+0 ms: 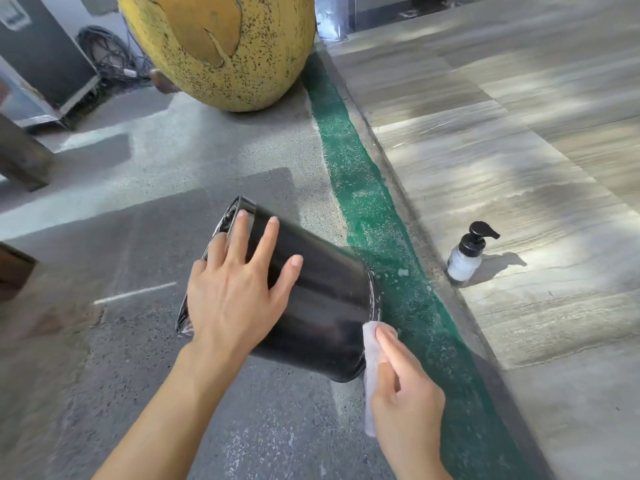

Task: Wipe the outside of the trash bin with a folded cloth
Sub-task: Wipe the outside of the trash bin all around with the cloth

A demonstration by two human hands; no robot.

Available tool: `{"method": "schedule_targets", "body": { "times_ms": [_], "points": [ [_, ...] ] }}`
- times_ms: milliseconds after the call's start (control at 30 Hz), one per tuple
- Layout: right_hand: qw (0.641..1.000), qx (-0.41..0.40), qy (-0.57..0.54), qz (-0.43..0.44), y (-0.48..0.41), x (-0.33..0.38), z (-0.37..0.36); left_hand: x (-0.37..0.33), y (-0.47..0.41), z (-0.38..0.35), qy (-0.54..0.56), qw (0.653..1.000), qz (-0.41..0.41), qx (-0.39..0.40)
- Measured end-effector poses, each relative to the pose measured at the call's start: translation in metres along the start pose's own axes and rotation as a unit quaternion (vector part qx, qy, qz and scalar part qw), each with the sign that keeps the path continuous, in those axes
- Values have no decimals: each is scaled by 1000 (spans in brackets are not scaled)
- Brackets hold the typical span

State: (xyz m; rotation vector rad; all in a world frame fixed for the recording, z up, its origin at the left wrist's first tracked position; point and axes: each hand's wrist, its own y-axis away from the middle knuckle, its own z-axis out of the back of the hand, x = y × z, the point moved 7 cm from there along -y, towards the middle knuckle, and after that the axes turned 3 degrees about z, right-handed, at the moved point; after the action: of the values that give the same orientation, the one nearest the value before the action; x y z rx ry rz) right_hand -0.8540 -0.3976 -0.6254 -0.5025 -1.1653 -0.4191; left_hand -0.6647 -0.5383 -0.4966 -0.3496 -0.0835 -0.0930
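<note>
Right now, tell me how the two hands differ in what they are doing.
The left hand lies flat with fingers spread on the side of the black trash bin, steadying it; the right hand pinches a white cloth. The left hand sits near the bin's open rim; the right hand works at its base end. The left hand holds nothing; the right hand grips the cloth. Both are bare.

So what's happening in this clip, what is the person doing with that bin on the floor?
A person is cleaning a black trash bin that lies tipped on its side on the concrete floor. The left hand rests flat on the bin's wall, steadying it, with the fingers spread toward the open rim. The right hand presses a white cloth against the edge at the bin's base end. A pump bottle stands untouched on the raised ledge to the right.
</note>
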Motion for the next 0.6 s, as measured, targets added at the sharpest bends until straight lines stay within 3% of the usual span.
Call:
{"method": "schedule_targets", "body": {
  "times_ms": [167, 300, 500, 600],
  "points": [
    [992, -4, 50, 112, -1, 16, -9, -5, -3, 4, 12, 1000, 22, -5],
    [989, 2, 72, 126, -6, 9, -9, -15, -8, 4, 20, 1000, 3, -15],
    [989, -26, 107, 103, -42, -8, -12, -46, -1, 9, 24, 994, -91, -56],
    [995, 3, 102, 1, -70, -20, -19, -62, 6, 10, 23, 989, -132, -69]
  ]
}}
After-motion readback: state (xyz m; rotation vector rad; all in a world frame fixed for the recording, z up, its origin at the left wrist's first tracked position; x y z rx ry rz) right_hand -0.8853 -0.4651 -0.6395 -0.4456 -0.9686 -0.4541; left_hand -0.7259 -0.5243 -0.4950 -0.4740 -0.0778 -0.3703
